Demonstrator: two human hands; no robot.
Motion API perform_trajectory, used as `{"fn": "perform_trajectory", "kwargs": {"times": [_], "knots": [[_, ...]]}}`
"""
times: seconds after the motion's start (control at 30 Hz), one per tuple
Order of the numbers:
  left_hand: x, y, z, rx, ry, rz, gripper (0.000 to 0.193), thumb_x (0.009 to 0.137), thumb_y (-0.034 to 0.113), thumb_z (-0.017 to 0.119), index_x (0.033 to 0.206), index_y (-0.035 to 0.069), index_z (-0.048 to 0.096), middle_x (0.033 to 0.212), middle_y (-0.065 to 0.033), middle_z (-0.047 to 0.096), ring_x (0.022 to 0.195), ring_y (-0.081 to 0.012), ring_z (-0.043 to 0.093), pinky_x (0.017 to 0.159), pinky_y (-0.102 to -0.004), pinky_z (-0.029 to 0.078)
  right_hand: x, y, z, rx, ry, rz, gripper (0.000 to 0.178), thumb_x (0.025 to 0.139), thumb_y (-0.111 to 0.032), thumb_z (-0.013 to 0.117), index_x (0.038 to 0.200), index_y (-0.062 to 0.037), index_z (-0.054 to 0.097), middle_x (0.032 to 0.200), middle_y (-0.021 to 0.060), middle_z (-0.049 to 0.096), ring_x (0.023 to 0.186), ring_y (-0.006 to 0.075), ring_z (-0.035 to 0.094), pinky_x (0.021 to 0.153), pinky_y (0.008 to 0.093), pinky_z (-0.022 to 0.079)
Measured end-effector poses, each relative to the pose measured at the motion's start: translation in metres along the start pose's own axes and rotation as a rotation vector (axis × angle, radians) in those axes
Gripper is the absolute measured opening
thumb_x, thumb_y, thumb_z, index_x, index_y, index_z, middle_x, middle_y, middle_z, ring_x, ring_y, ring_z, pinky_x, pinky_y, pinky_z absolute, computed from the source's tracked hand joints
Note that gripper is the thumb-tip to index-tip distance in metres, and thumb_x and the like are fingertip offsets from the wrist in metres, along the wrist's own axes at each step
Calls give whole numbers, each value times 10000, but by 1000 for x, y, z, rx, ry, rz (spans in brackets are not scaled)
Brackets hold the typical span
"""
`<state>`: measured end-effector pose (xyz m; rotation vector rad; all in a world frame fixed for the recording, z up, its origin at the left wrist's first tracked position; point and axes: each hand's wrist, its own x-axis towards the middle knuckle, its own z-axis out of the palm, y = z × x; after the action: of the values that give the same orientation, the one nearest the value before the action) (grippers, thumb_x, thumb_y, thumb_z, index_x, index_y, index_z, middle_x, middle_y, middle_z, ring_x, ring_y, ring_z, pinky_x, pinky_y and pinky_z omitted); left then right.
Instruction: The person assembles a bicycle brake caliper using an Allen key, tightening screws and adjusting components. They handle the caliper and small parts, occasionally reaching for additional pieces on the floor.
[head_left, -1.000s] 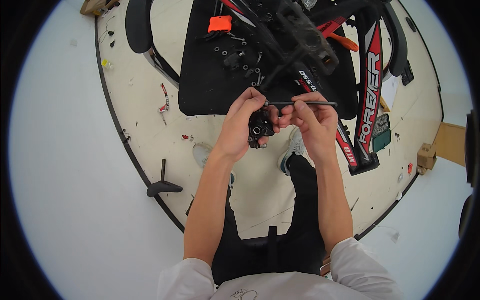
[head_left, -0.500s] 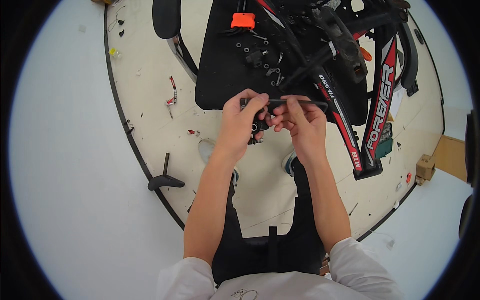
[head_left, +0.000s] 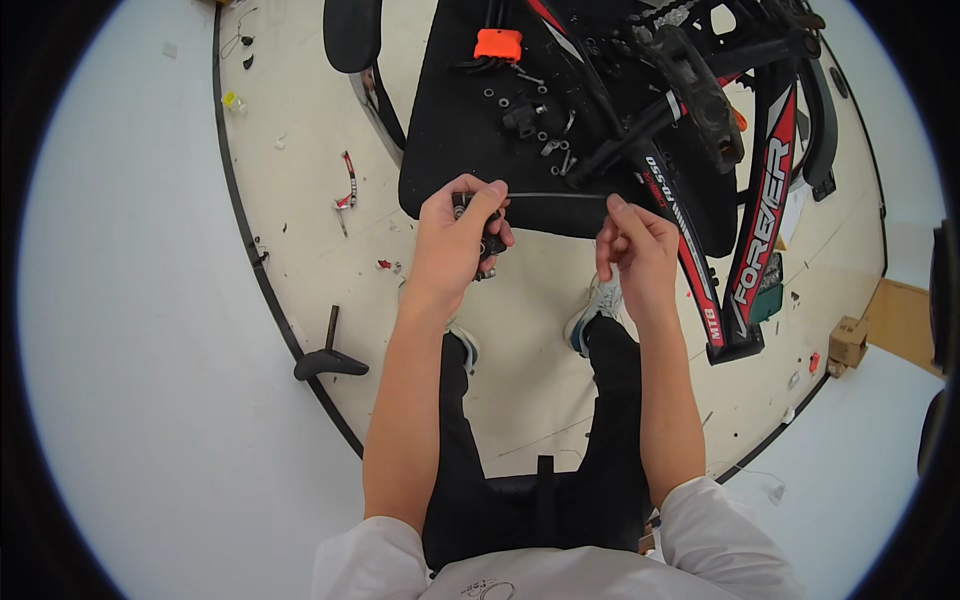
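My left hand [head_left: 448, 240] is wrapped around a small black bike part [head_left: 491, 246] with metal bolts on it; the palm and fingers hide much of its shape. From the top of that hand a thin hex key [head_left: 560, 195] stretches across to my right hand [head_left: 640, 250]. The right thumb and fingers pinch its far end, and its bend cannot be made out there. Whether the key's left tip sits in a bolt is hidden by the left thumb. Both hands are just above the front edge of the black chair seat [head_left: 440, 140].
On the seat lie an orange hex key holder [head_left: 498, 44], loose nuts and bolts [head_left: 555, 150] and a black-and-red bicycle frame [head_left: 762, 220] with a pedal [head_left: 700, 95]. On the floor are a saddle [head_left: 335, 363], a red-and-black lever [head_left: 348, 185], a green case [head_left: 768, 302] and a cardboard box [head_left: 850, 342].
My left hand has shifted left with the black part, and the hands are farther apart. The right hand has moved to the right and now pinches the hex key at its far end.
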<state>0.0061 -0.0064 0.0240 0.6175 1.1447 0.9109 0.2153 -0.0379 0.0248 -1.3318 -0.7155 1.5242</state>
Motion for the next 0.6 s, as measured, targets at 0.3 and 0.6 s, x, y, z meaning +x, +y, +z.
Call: {"fn": "perform_trajectory", "kwargs": {"times": [0.3, 0.6], "knots": [[2, -1, 0, 2, 10, -34, 247, 917, 256, 635, 792, 79, 518, 610, 19, 420, 594, -108, 565, 410, -229, 306, -1, -4, 4, -88, 37, -161, 219, 919, -127, 557, 1020, 58, 619, 835, 138, 650, 623, 175, 621, 536, 282, 496], [4, 3, -9, -95, -30, -124, 258, 912, 257, 621, 776, 78, 495, 595, 15, 409, 565, -126, 561, 383, -223, 281, -3, -2, -10, -249, -110, -341, 336, 906, -39, 639, 1215, 85, 593, 1029, 187, 678, 889, 209, 679, 768, 312, 557]]}}
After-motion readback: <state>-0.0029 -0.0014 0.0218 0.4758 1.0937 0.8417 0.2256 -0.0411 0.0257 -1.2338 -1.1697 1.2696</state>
